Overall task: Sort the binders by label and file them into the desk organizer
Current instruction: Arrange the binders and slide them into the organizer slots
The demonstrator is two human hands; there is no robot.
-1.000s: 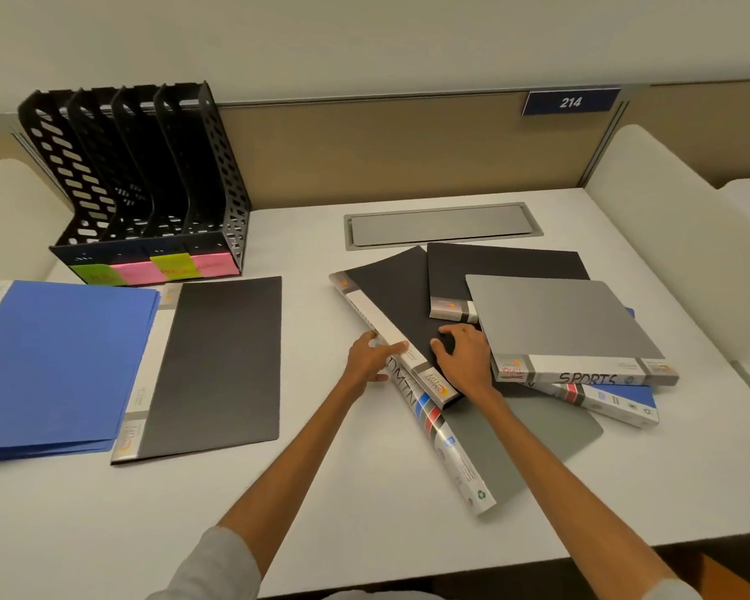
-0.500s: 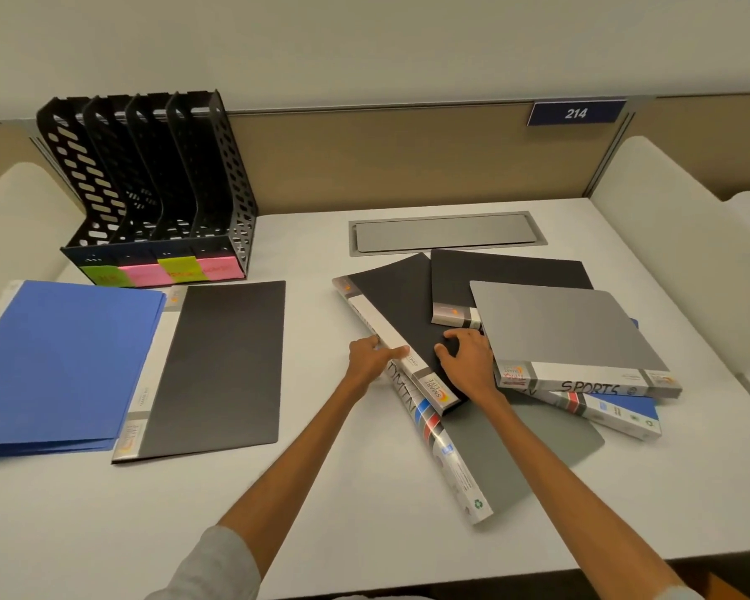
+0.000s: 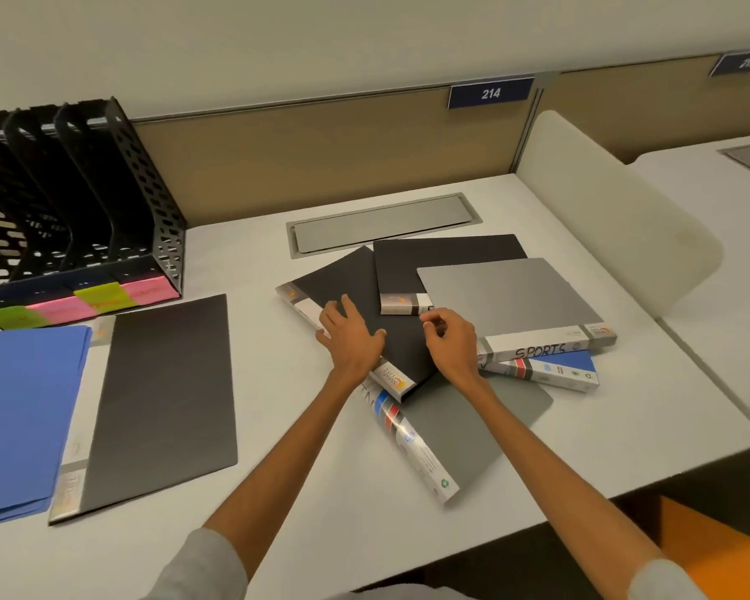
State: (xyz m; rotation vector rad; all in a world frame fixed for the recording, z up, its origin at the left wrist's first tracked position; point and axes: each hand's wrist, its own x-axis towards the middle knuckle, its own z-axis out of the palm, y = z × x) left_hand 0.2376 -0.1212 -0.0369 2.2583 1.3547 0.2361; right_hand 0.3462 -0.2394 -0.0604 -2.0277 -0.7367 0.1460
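Observation:
A black slotted desk organizer (image 3: 104, 201) stands at the back left, with green and pink sticky labels (image 3: 100, 300) along its base. In the middle lies a loose pile of binders. A black binder (image 3: 355, 283) lies diagonally on a grey one (image 3: 464, 430). Behind are another black binder (image 3: 446, 257) and a grey binder marked SPORTS (image 3: 511, 296), which rests on a blue one (image 3: 576, 365). My left hand (image 3: 351, 335) lies flat, fingers spread, on the diagonal black binder near its spine. My right hand (image 3: 451, 344) hovers beside the SPORTS binder, fingers curled to the thumb, nothing seen in them.
A blue binder (image 3: 22, 417) and a black binder (image 3: 165, 400) lie flat at the left, in front of the organizer. A grey cable hatch (image 3: 381, 225) is set into the white desk (image 3: 277, 491). A white divider (image 3: 615, 227) bounds the right side.
My left hand slid from the spine edge up onto the black binder's cover. My right hand lifted off that binder and curled its fingers. The view shifted to the right.

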